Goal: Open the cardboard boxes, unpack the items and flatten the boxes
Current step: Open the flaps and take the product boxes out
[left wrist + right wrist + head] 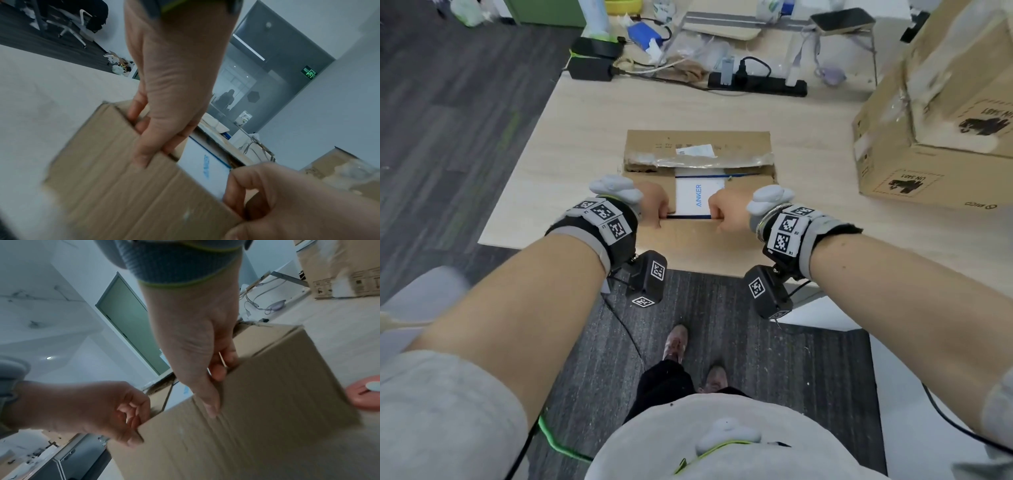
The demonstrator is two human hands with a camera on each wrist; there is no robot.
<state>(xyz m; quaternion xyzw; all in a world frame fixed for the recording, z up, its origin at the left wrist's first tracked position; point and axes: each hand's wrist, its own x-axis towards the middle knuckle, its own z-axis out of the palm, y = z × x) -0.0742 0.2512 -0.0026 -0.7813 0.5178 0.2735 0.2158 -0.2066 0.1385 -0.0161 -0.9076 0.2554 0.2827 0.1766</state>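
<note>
Item: small cardboard box [698, 192], lying on the counter [585, 130] near its front edge, directly before the person; far flap, with torn tape and a label, folded back; near flap [698, 240] being drawn toward the person.

Contents: white Anker product box [697, 198], showing through the gap between the flaps, not yet lifted out.

Left hand [652, 205]: fingers [141, 126] curling over the near flap's edge, thumb pressing on the outer face.

Right hand [727, 210]: fingers [222, 365] gripping the same edge, opposite side of the gap.

Handling, as judged: both hands should be pulling evenly so the flap folds along its crease and is not tearing; the carton looks light and may be sliding off the counter, so pull outward, not upward.

Nearby: large taped carton [935, 137] at right, well apart.
</note>
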